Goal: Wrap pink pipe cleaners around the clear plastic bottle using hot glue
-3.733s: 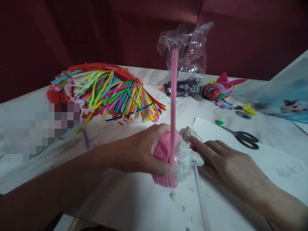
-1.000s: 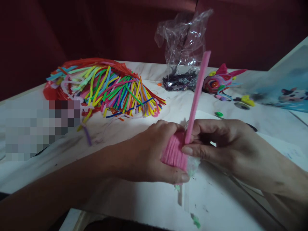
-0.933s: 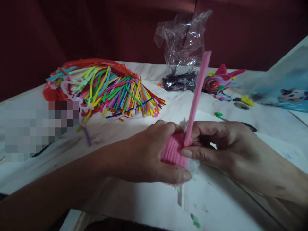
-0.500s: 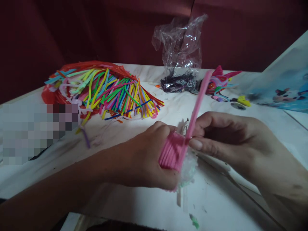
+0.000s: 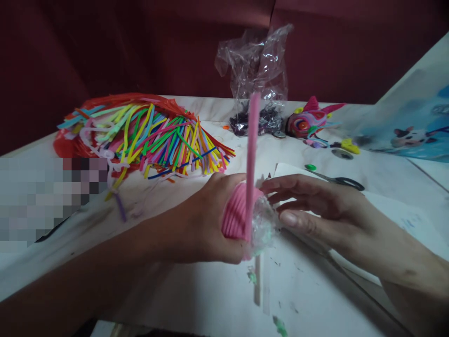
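My left hand (image 5: 217, 220) is wrapped round a clear plastic bottle (image 5: 264, 224) lying sideways, its near part covered in closely wound pink pipe cleaner (image 5: 236, 213). From the edge of the winding a loose pink pipe cleaner end (image 5: 253, 140) sticks straight up. Just right of the bottle my right hand (image 5: 315, 210) has its fingers apart, with nothing in them. Its fingertips are close to the clear part of the bottle; whether they touch it I cannot tell.
Many coloured pipe cleaners (image 5: 168, 135) lie on a red plastic bag at the back left. Behind stands a clear bag (image 5: 256, 84) with dark contents. A pink decorated figure (image 5: 308, 121), scissors (image 5: 345, 182) and white paper (image 5: 403, 215) are on the right. Green scraps (image 5: 279, 325) lie in front.
My right hand has let go of the pink pipe cleaner and its fingers have spread. The loose end has swung left to stand upright. The bottle has shifted slightly left in view.
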`<state>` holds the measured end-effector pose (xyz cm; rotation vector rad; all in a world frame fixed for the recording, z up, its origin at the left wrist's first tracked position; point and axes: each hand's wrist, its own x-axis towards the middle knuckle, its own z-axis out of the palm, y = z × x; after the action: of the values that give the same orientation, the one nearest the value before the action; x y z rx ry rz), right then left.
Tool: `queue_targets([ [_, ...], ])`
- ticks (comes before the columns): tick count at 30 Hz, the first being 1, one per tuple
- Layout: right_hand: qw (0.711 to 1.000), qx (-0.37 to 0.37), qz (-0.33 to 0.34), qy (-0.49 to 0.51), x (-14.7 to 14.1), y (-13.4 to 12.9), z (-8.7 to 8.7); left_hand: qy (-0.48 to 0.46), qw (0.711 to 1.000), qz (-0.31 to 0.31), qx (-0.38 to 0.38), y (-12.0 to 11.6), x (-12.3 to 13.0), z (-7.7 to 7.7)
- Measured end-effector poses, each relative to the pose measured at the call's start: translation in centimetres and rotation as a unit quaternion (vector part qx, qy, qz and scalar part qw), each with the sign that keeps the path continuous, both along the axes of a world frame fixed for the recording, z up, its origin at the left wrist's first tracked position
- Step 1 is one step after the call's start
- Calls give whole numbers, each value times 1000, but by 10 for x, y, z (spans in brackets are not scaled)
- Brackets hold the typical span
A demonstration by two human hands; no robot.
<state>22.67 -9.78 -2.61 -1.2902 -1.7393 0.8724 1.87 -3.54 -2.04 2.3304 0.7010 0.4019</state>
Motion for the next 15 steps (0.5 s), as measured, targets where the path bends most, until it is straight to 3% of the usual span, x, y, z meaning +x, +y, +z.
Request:
queue_targets([
  [4,996,-6,72,51,5,1,-5,-19,998,-9,51,5,2,-9],
  [9,996,4,87,37,8,-1,0,-22,1000,-18,-13,8,2,-10],
  [12,992,59,90,-58,19,-1,8,-20,999,-22,-36,8,2,-4],
  [15,958,153,62,-236,38,1,5,5,997,-38,-67,8,-1,5],
])
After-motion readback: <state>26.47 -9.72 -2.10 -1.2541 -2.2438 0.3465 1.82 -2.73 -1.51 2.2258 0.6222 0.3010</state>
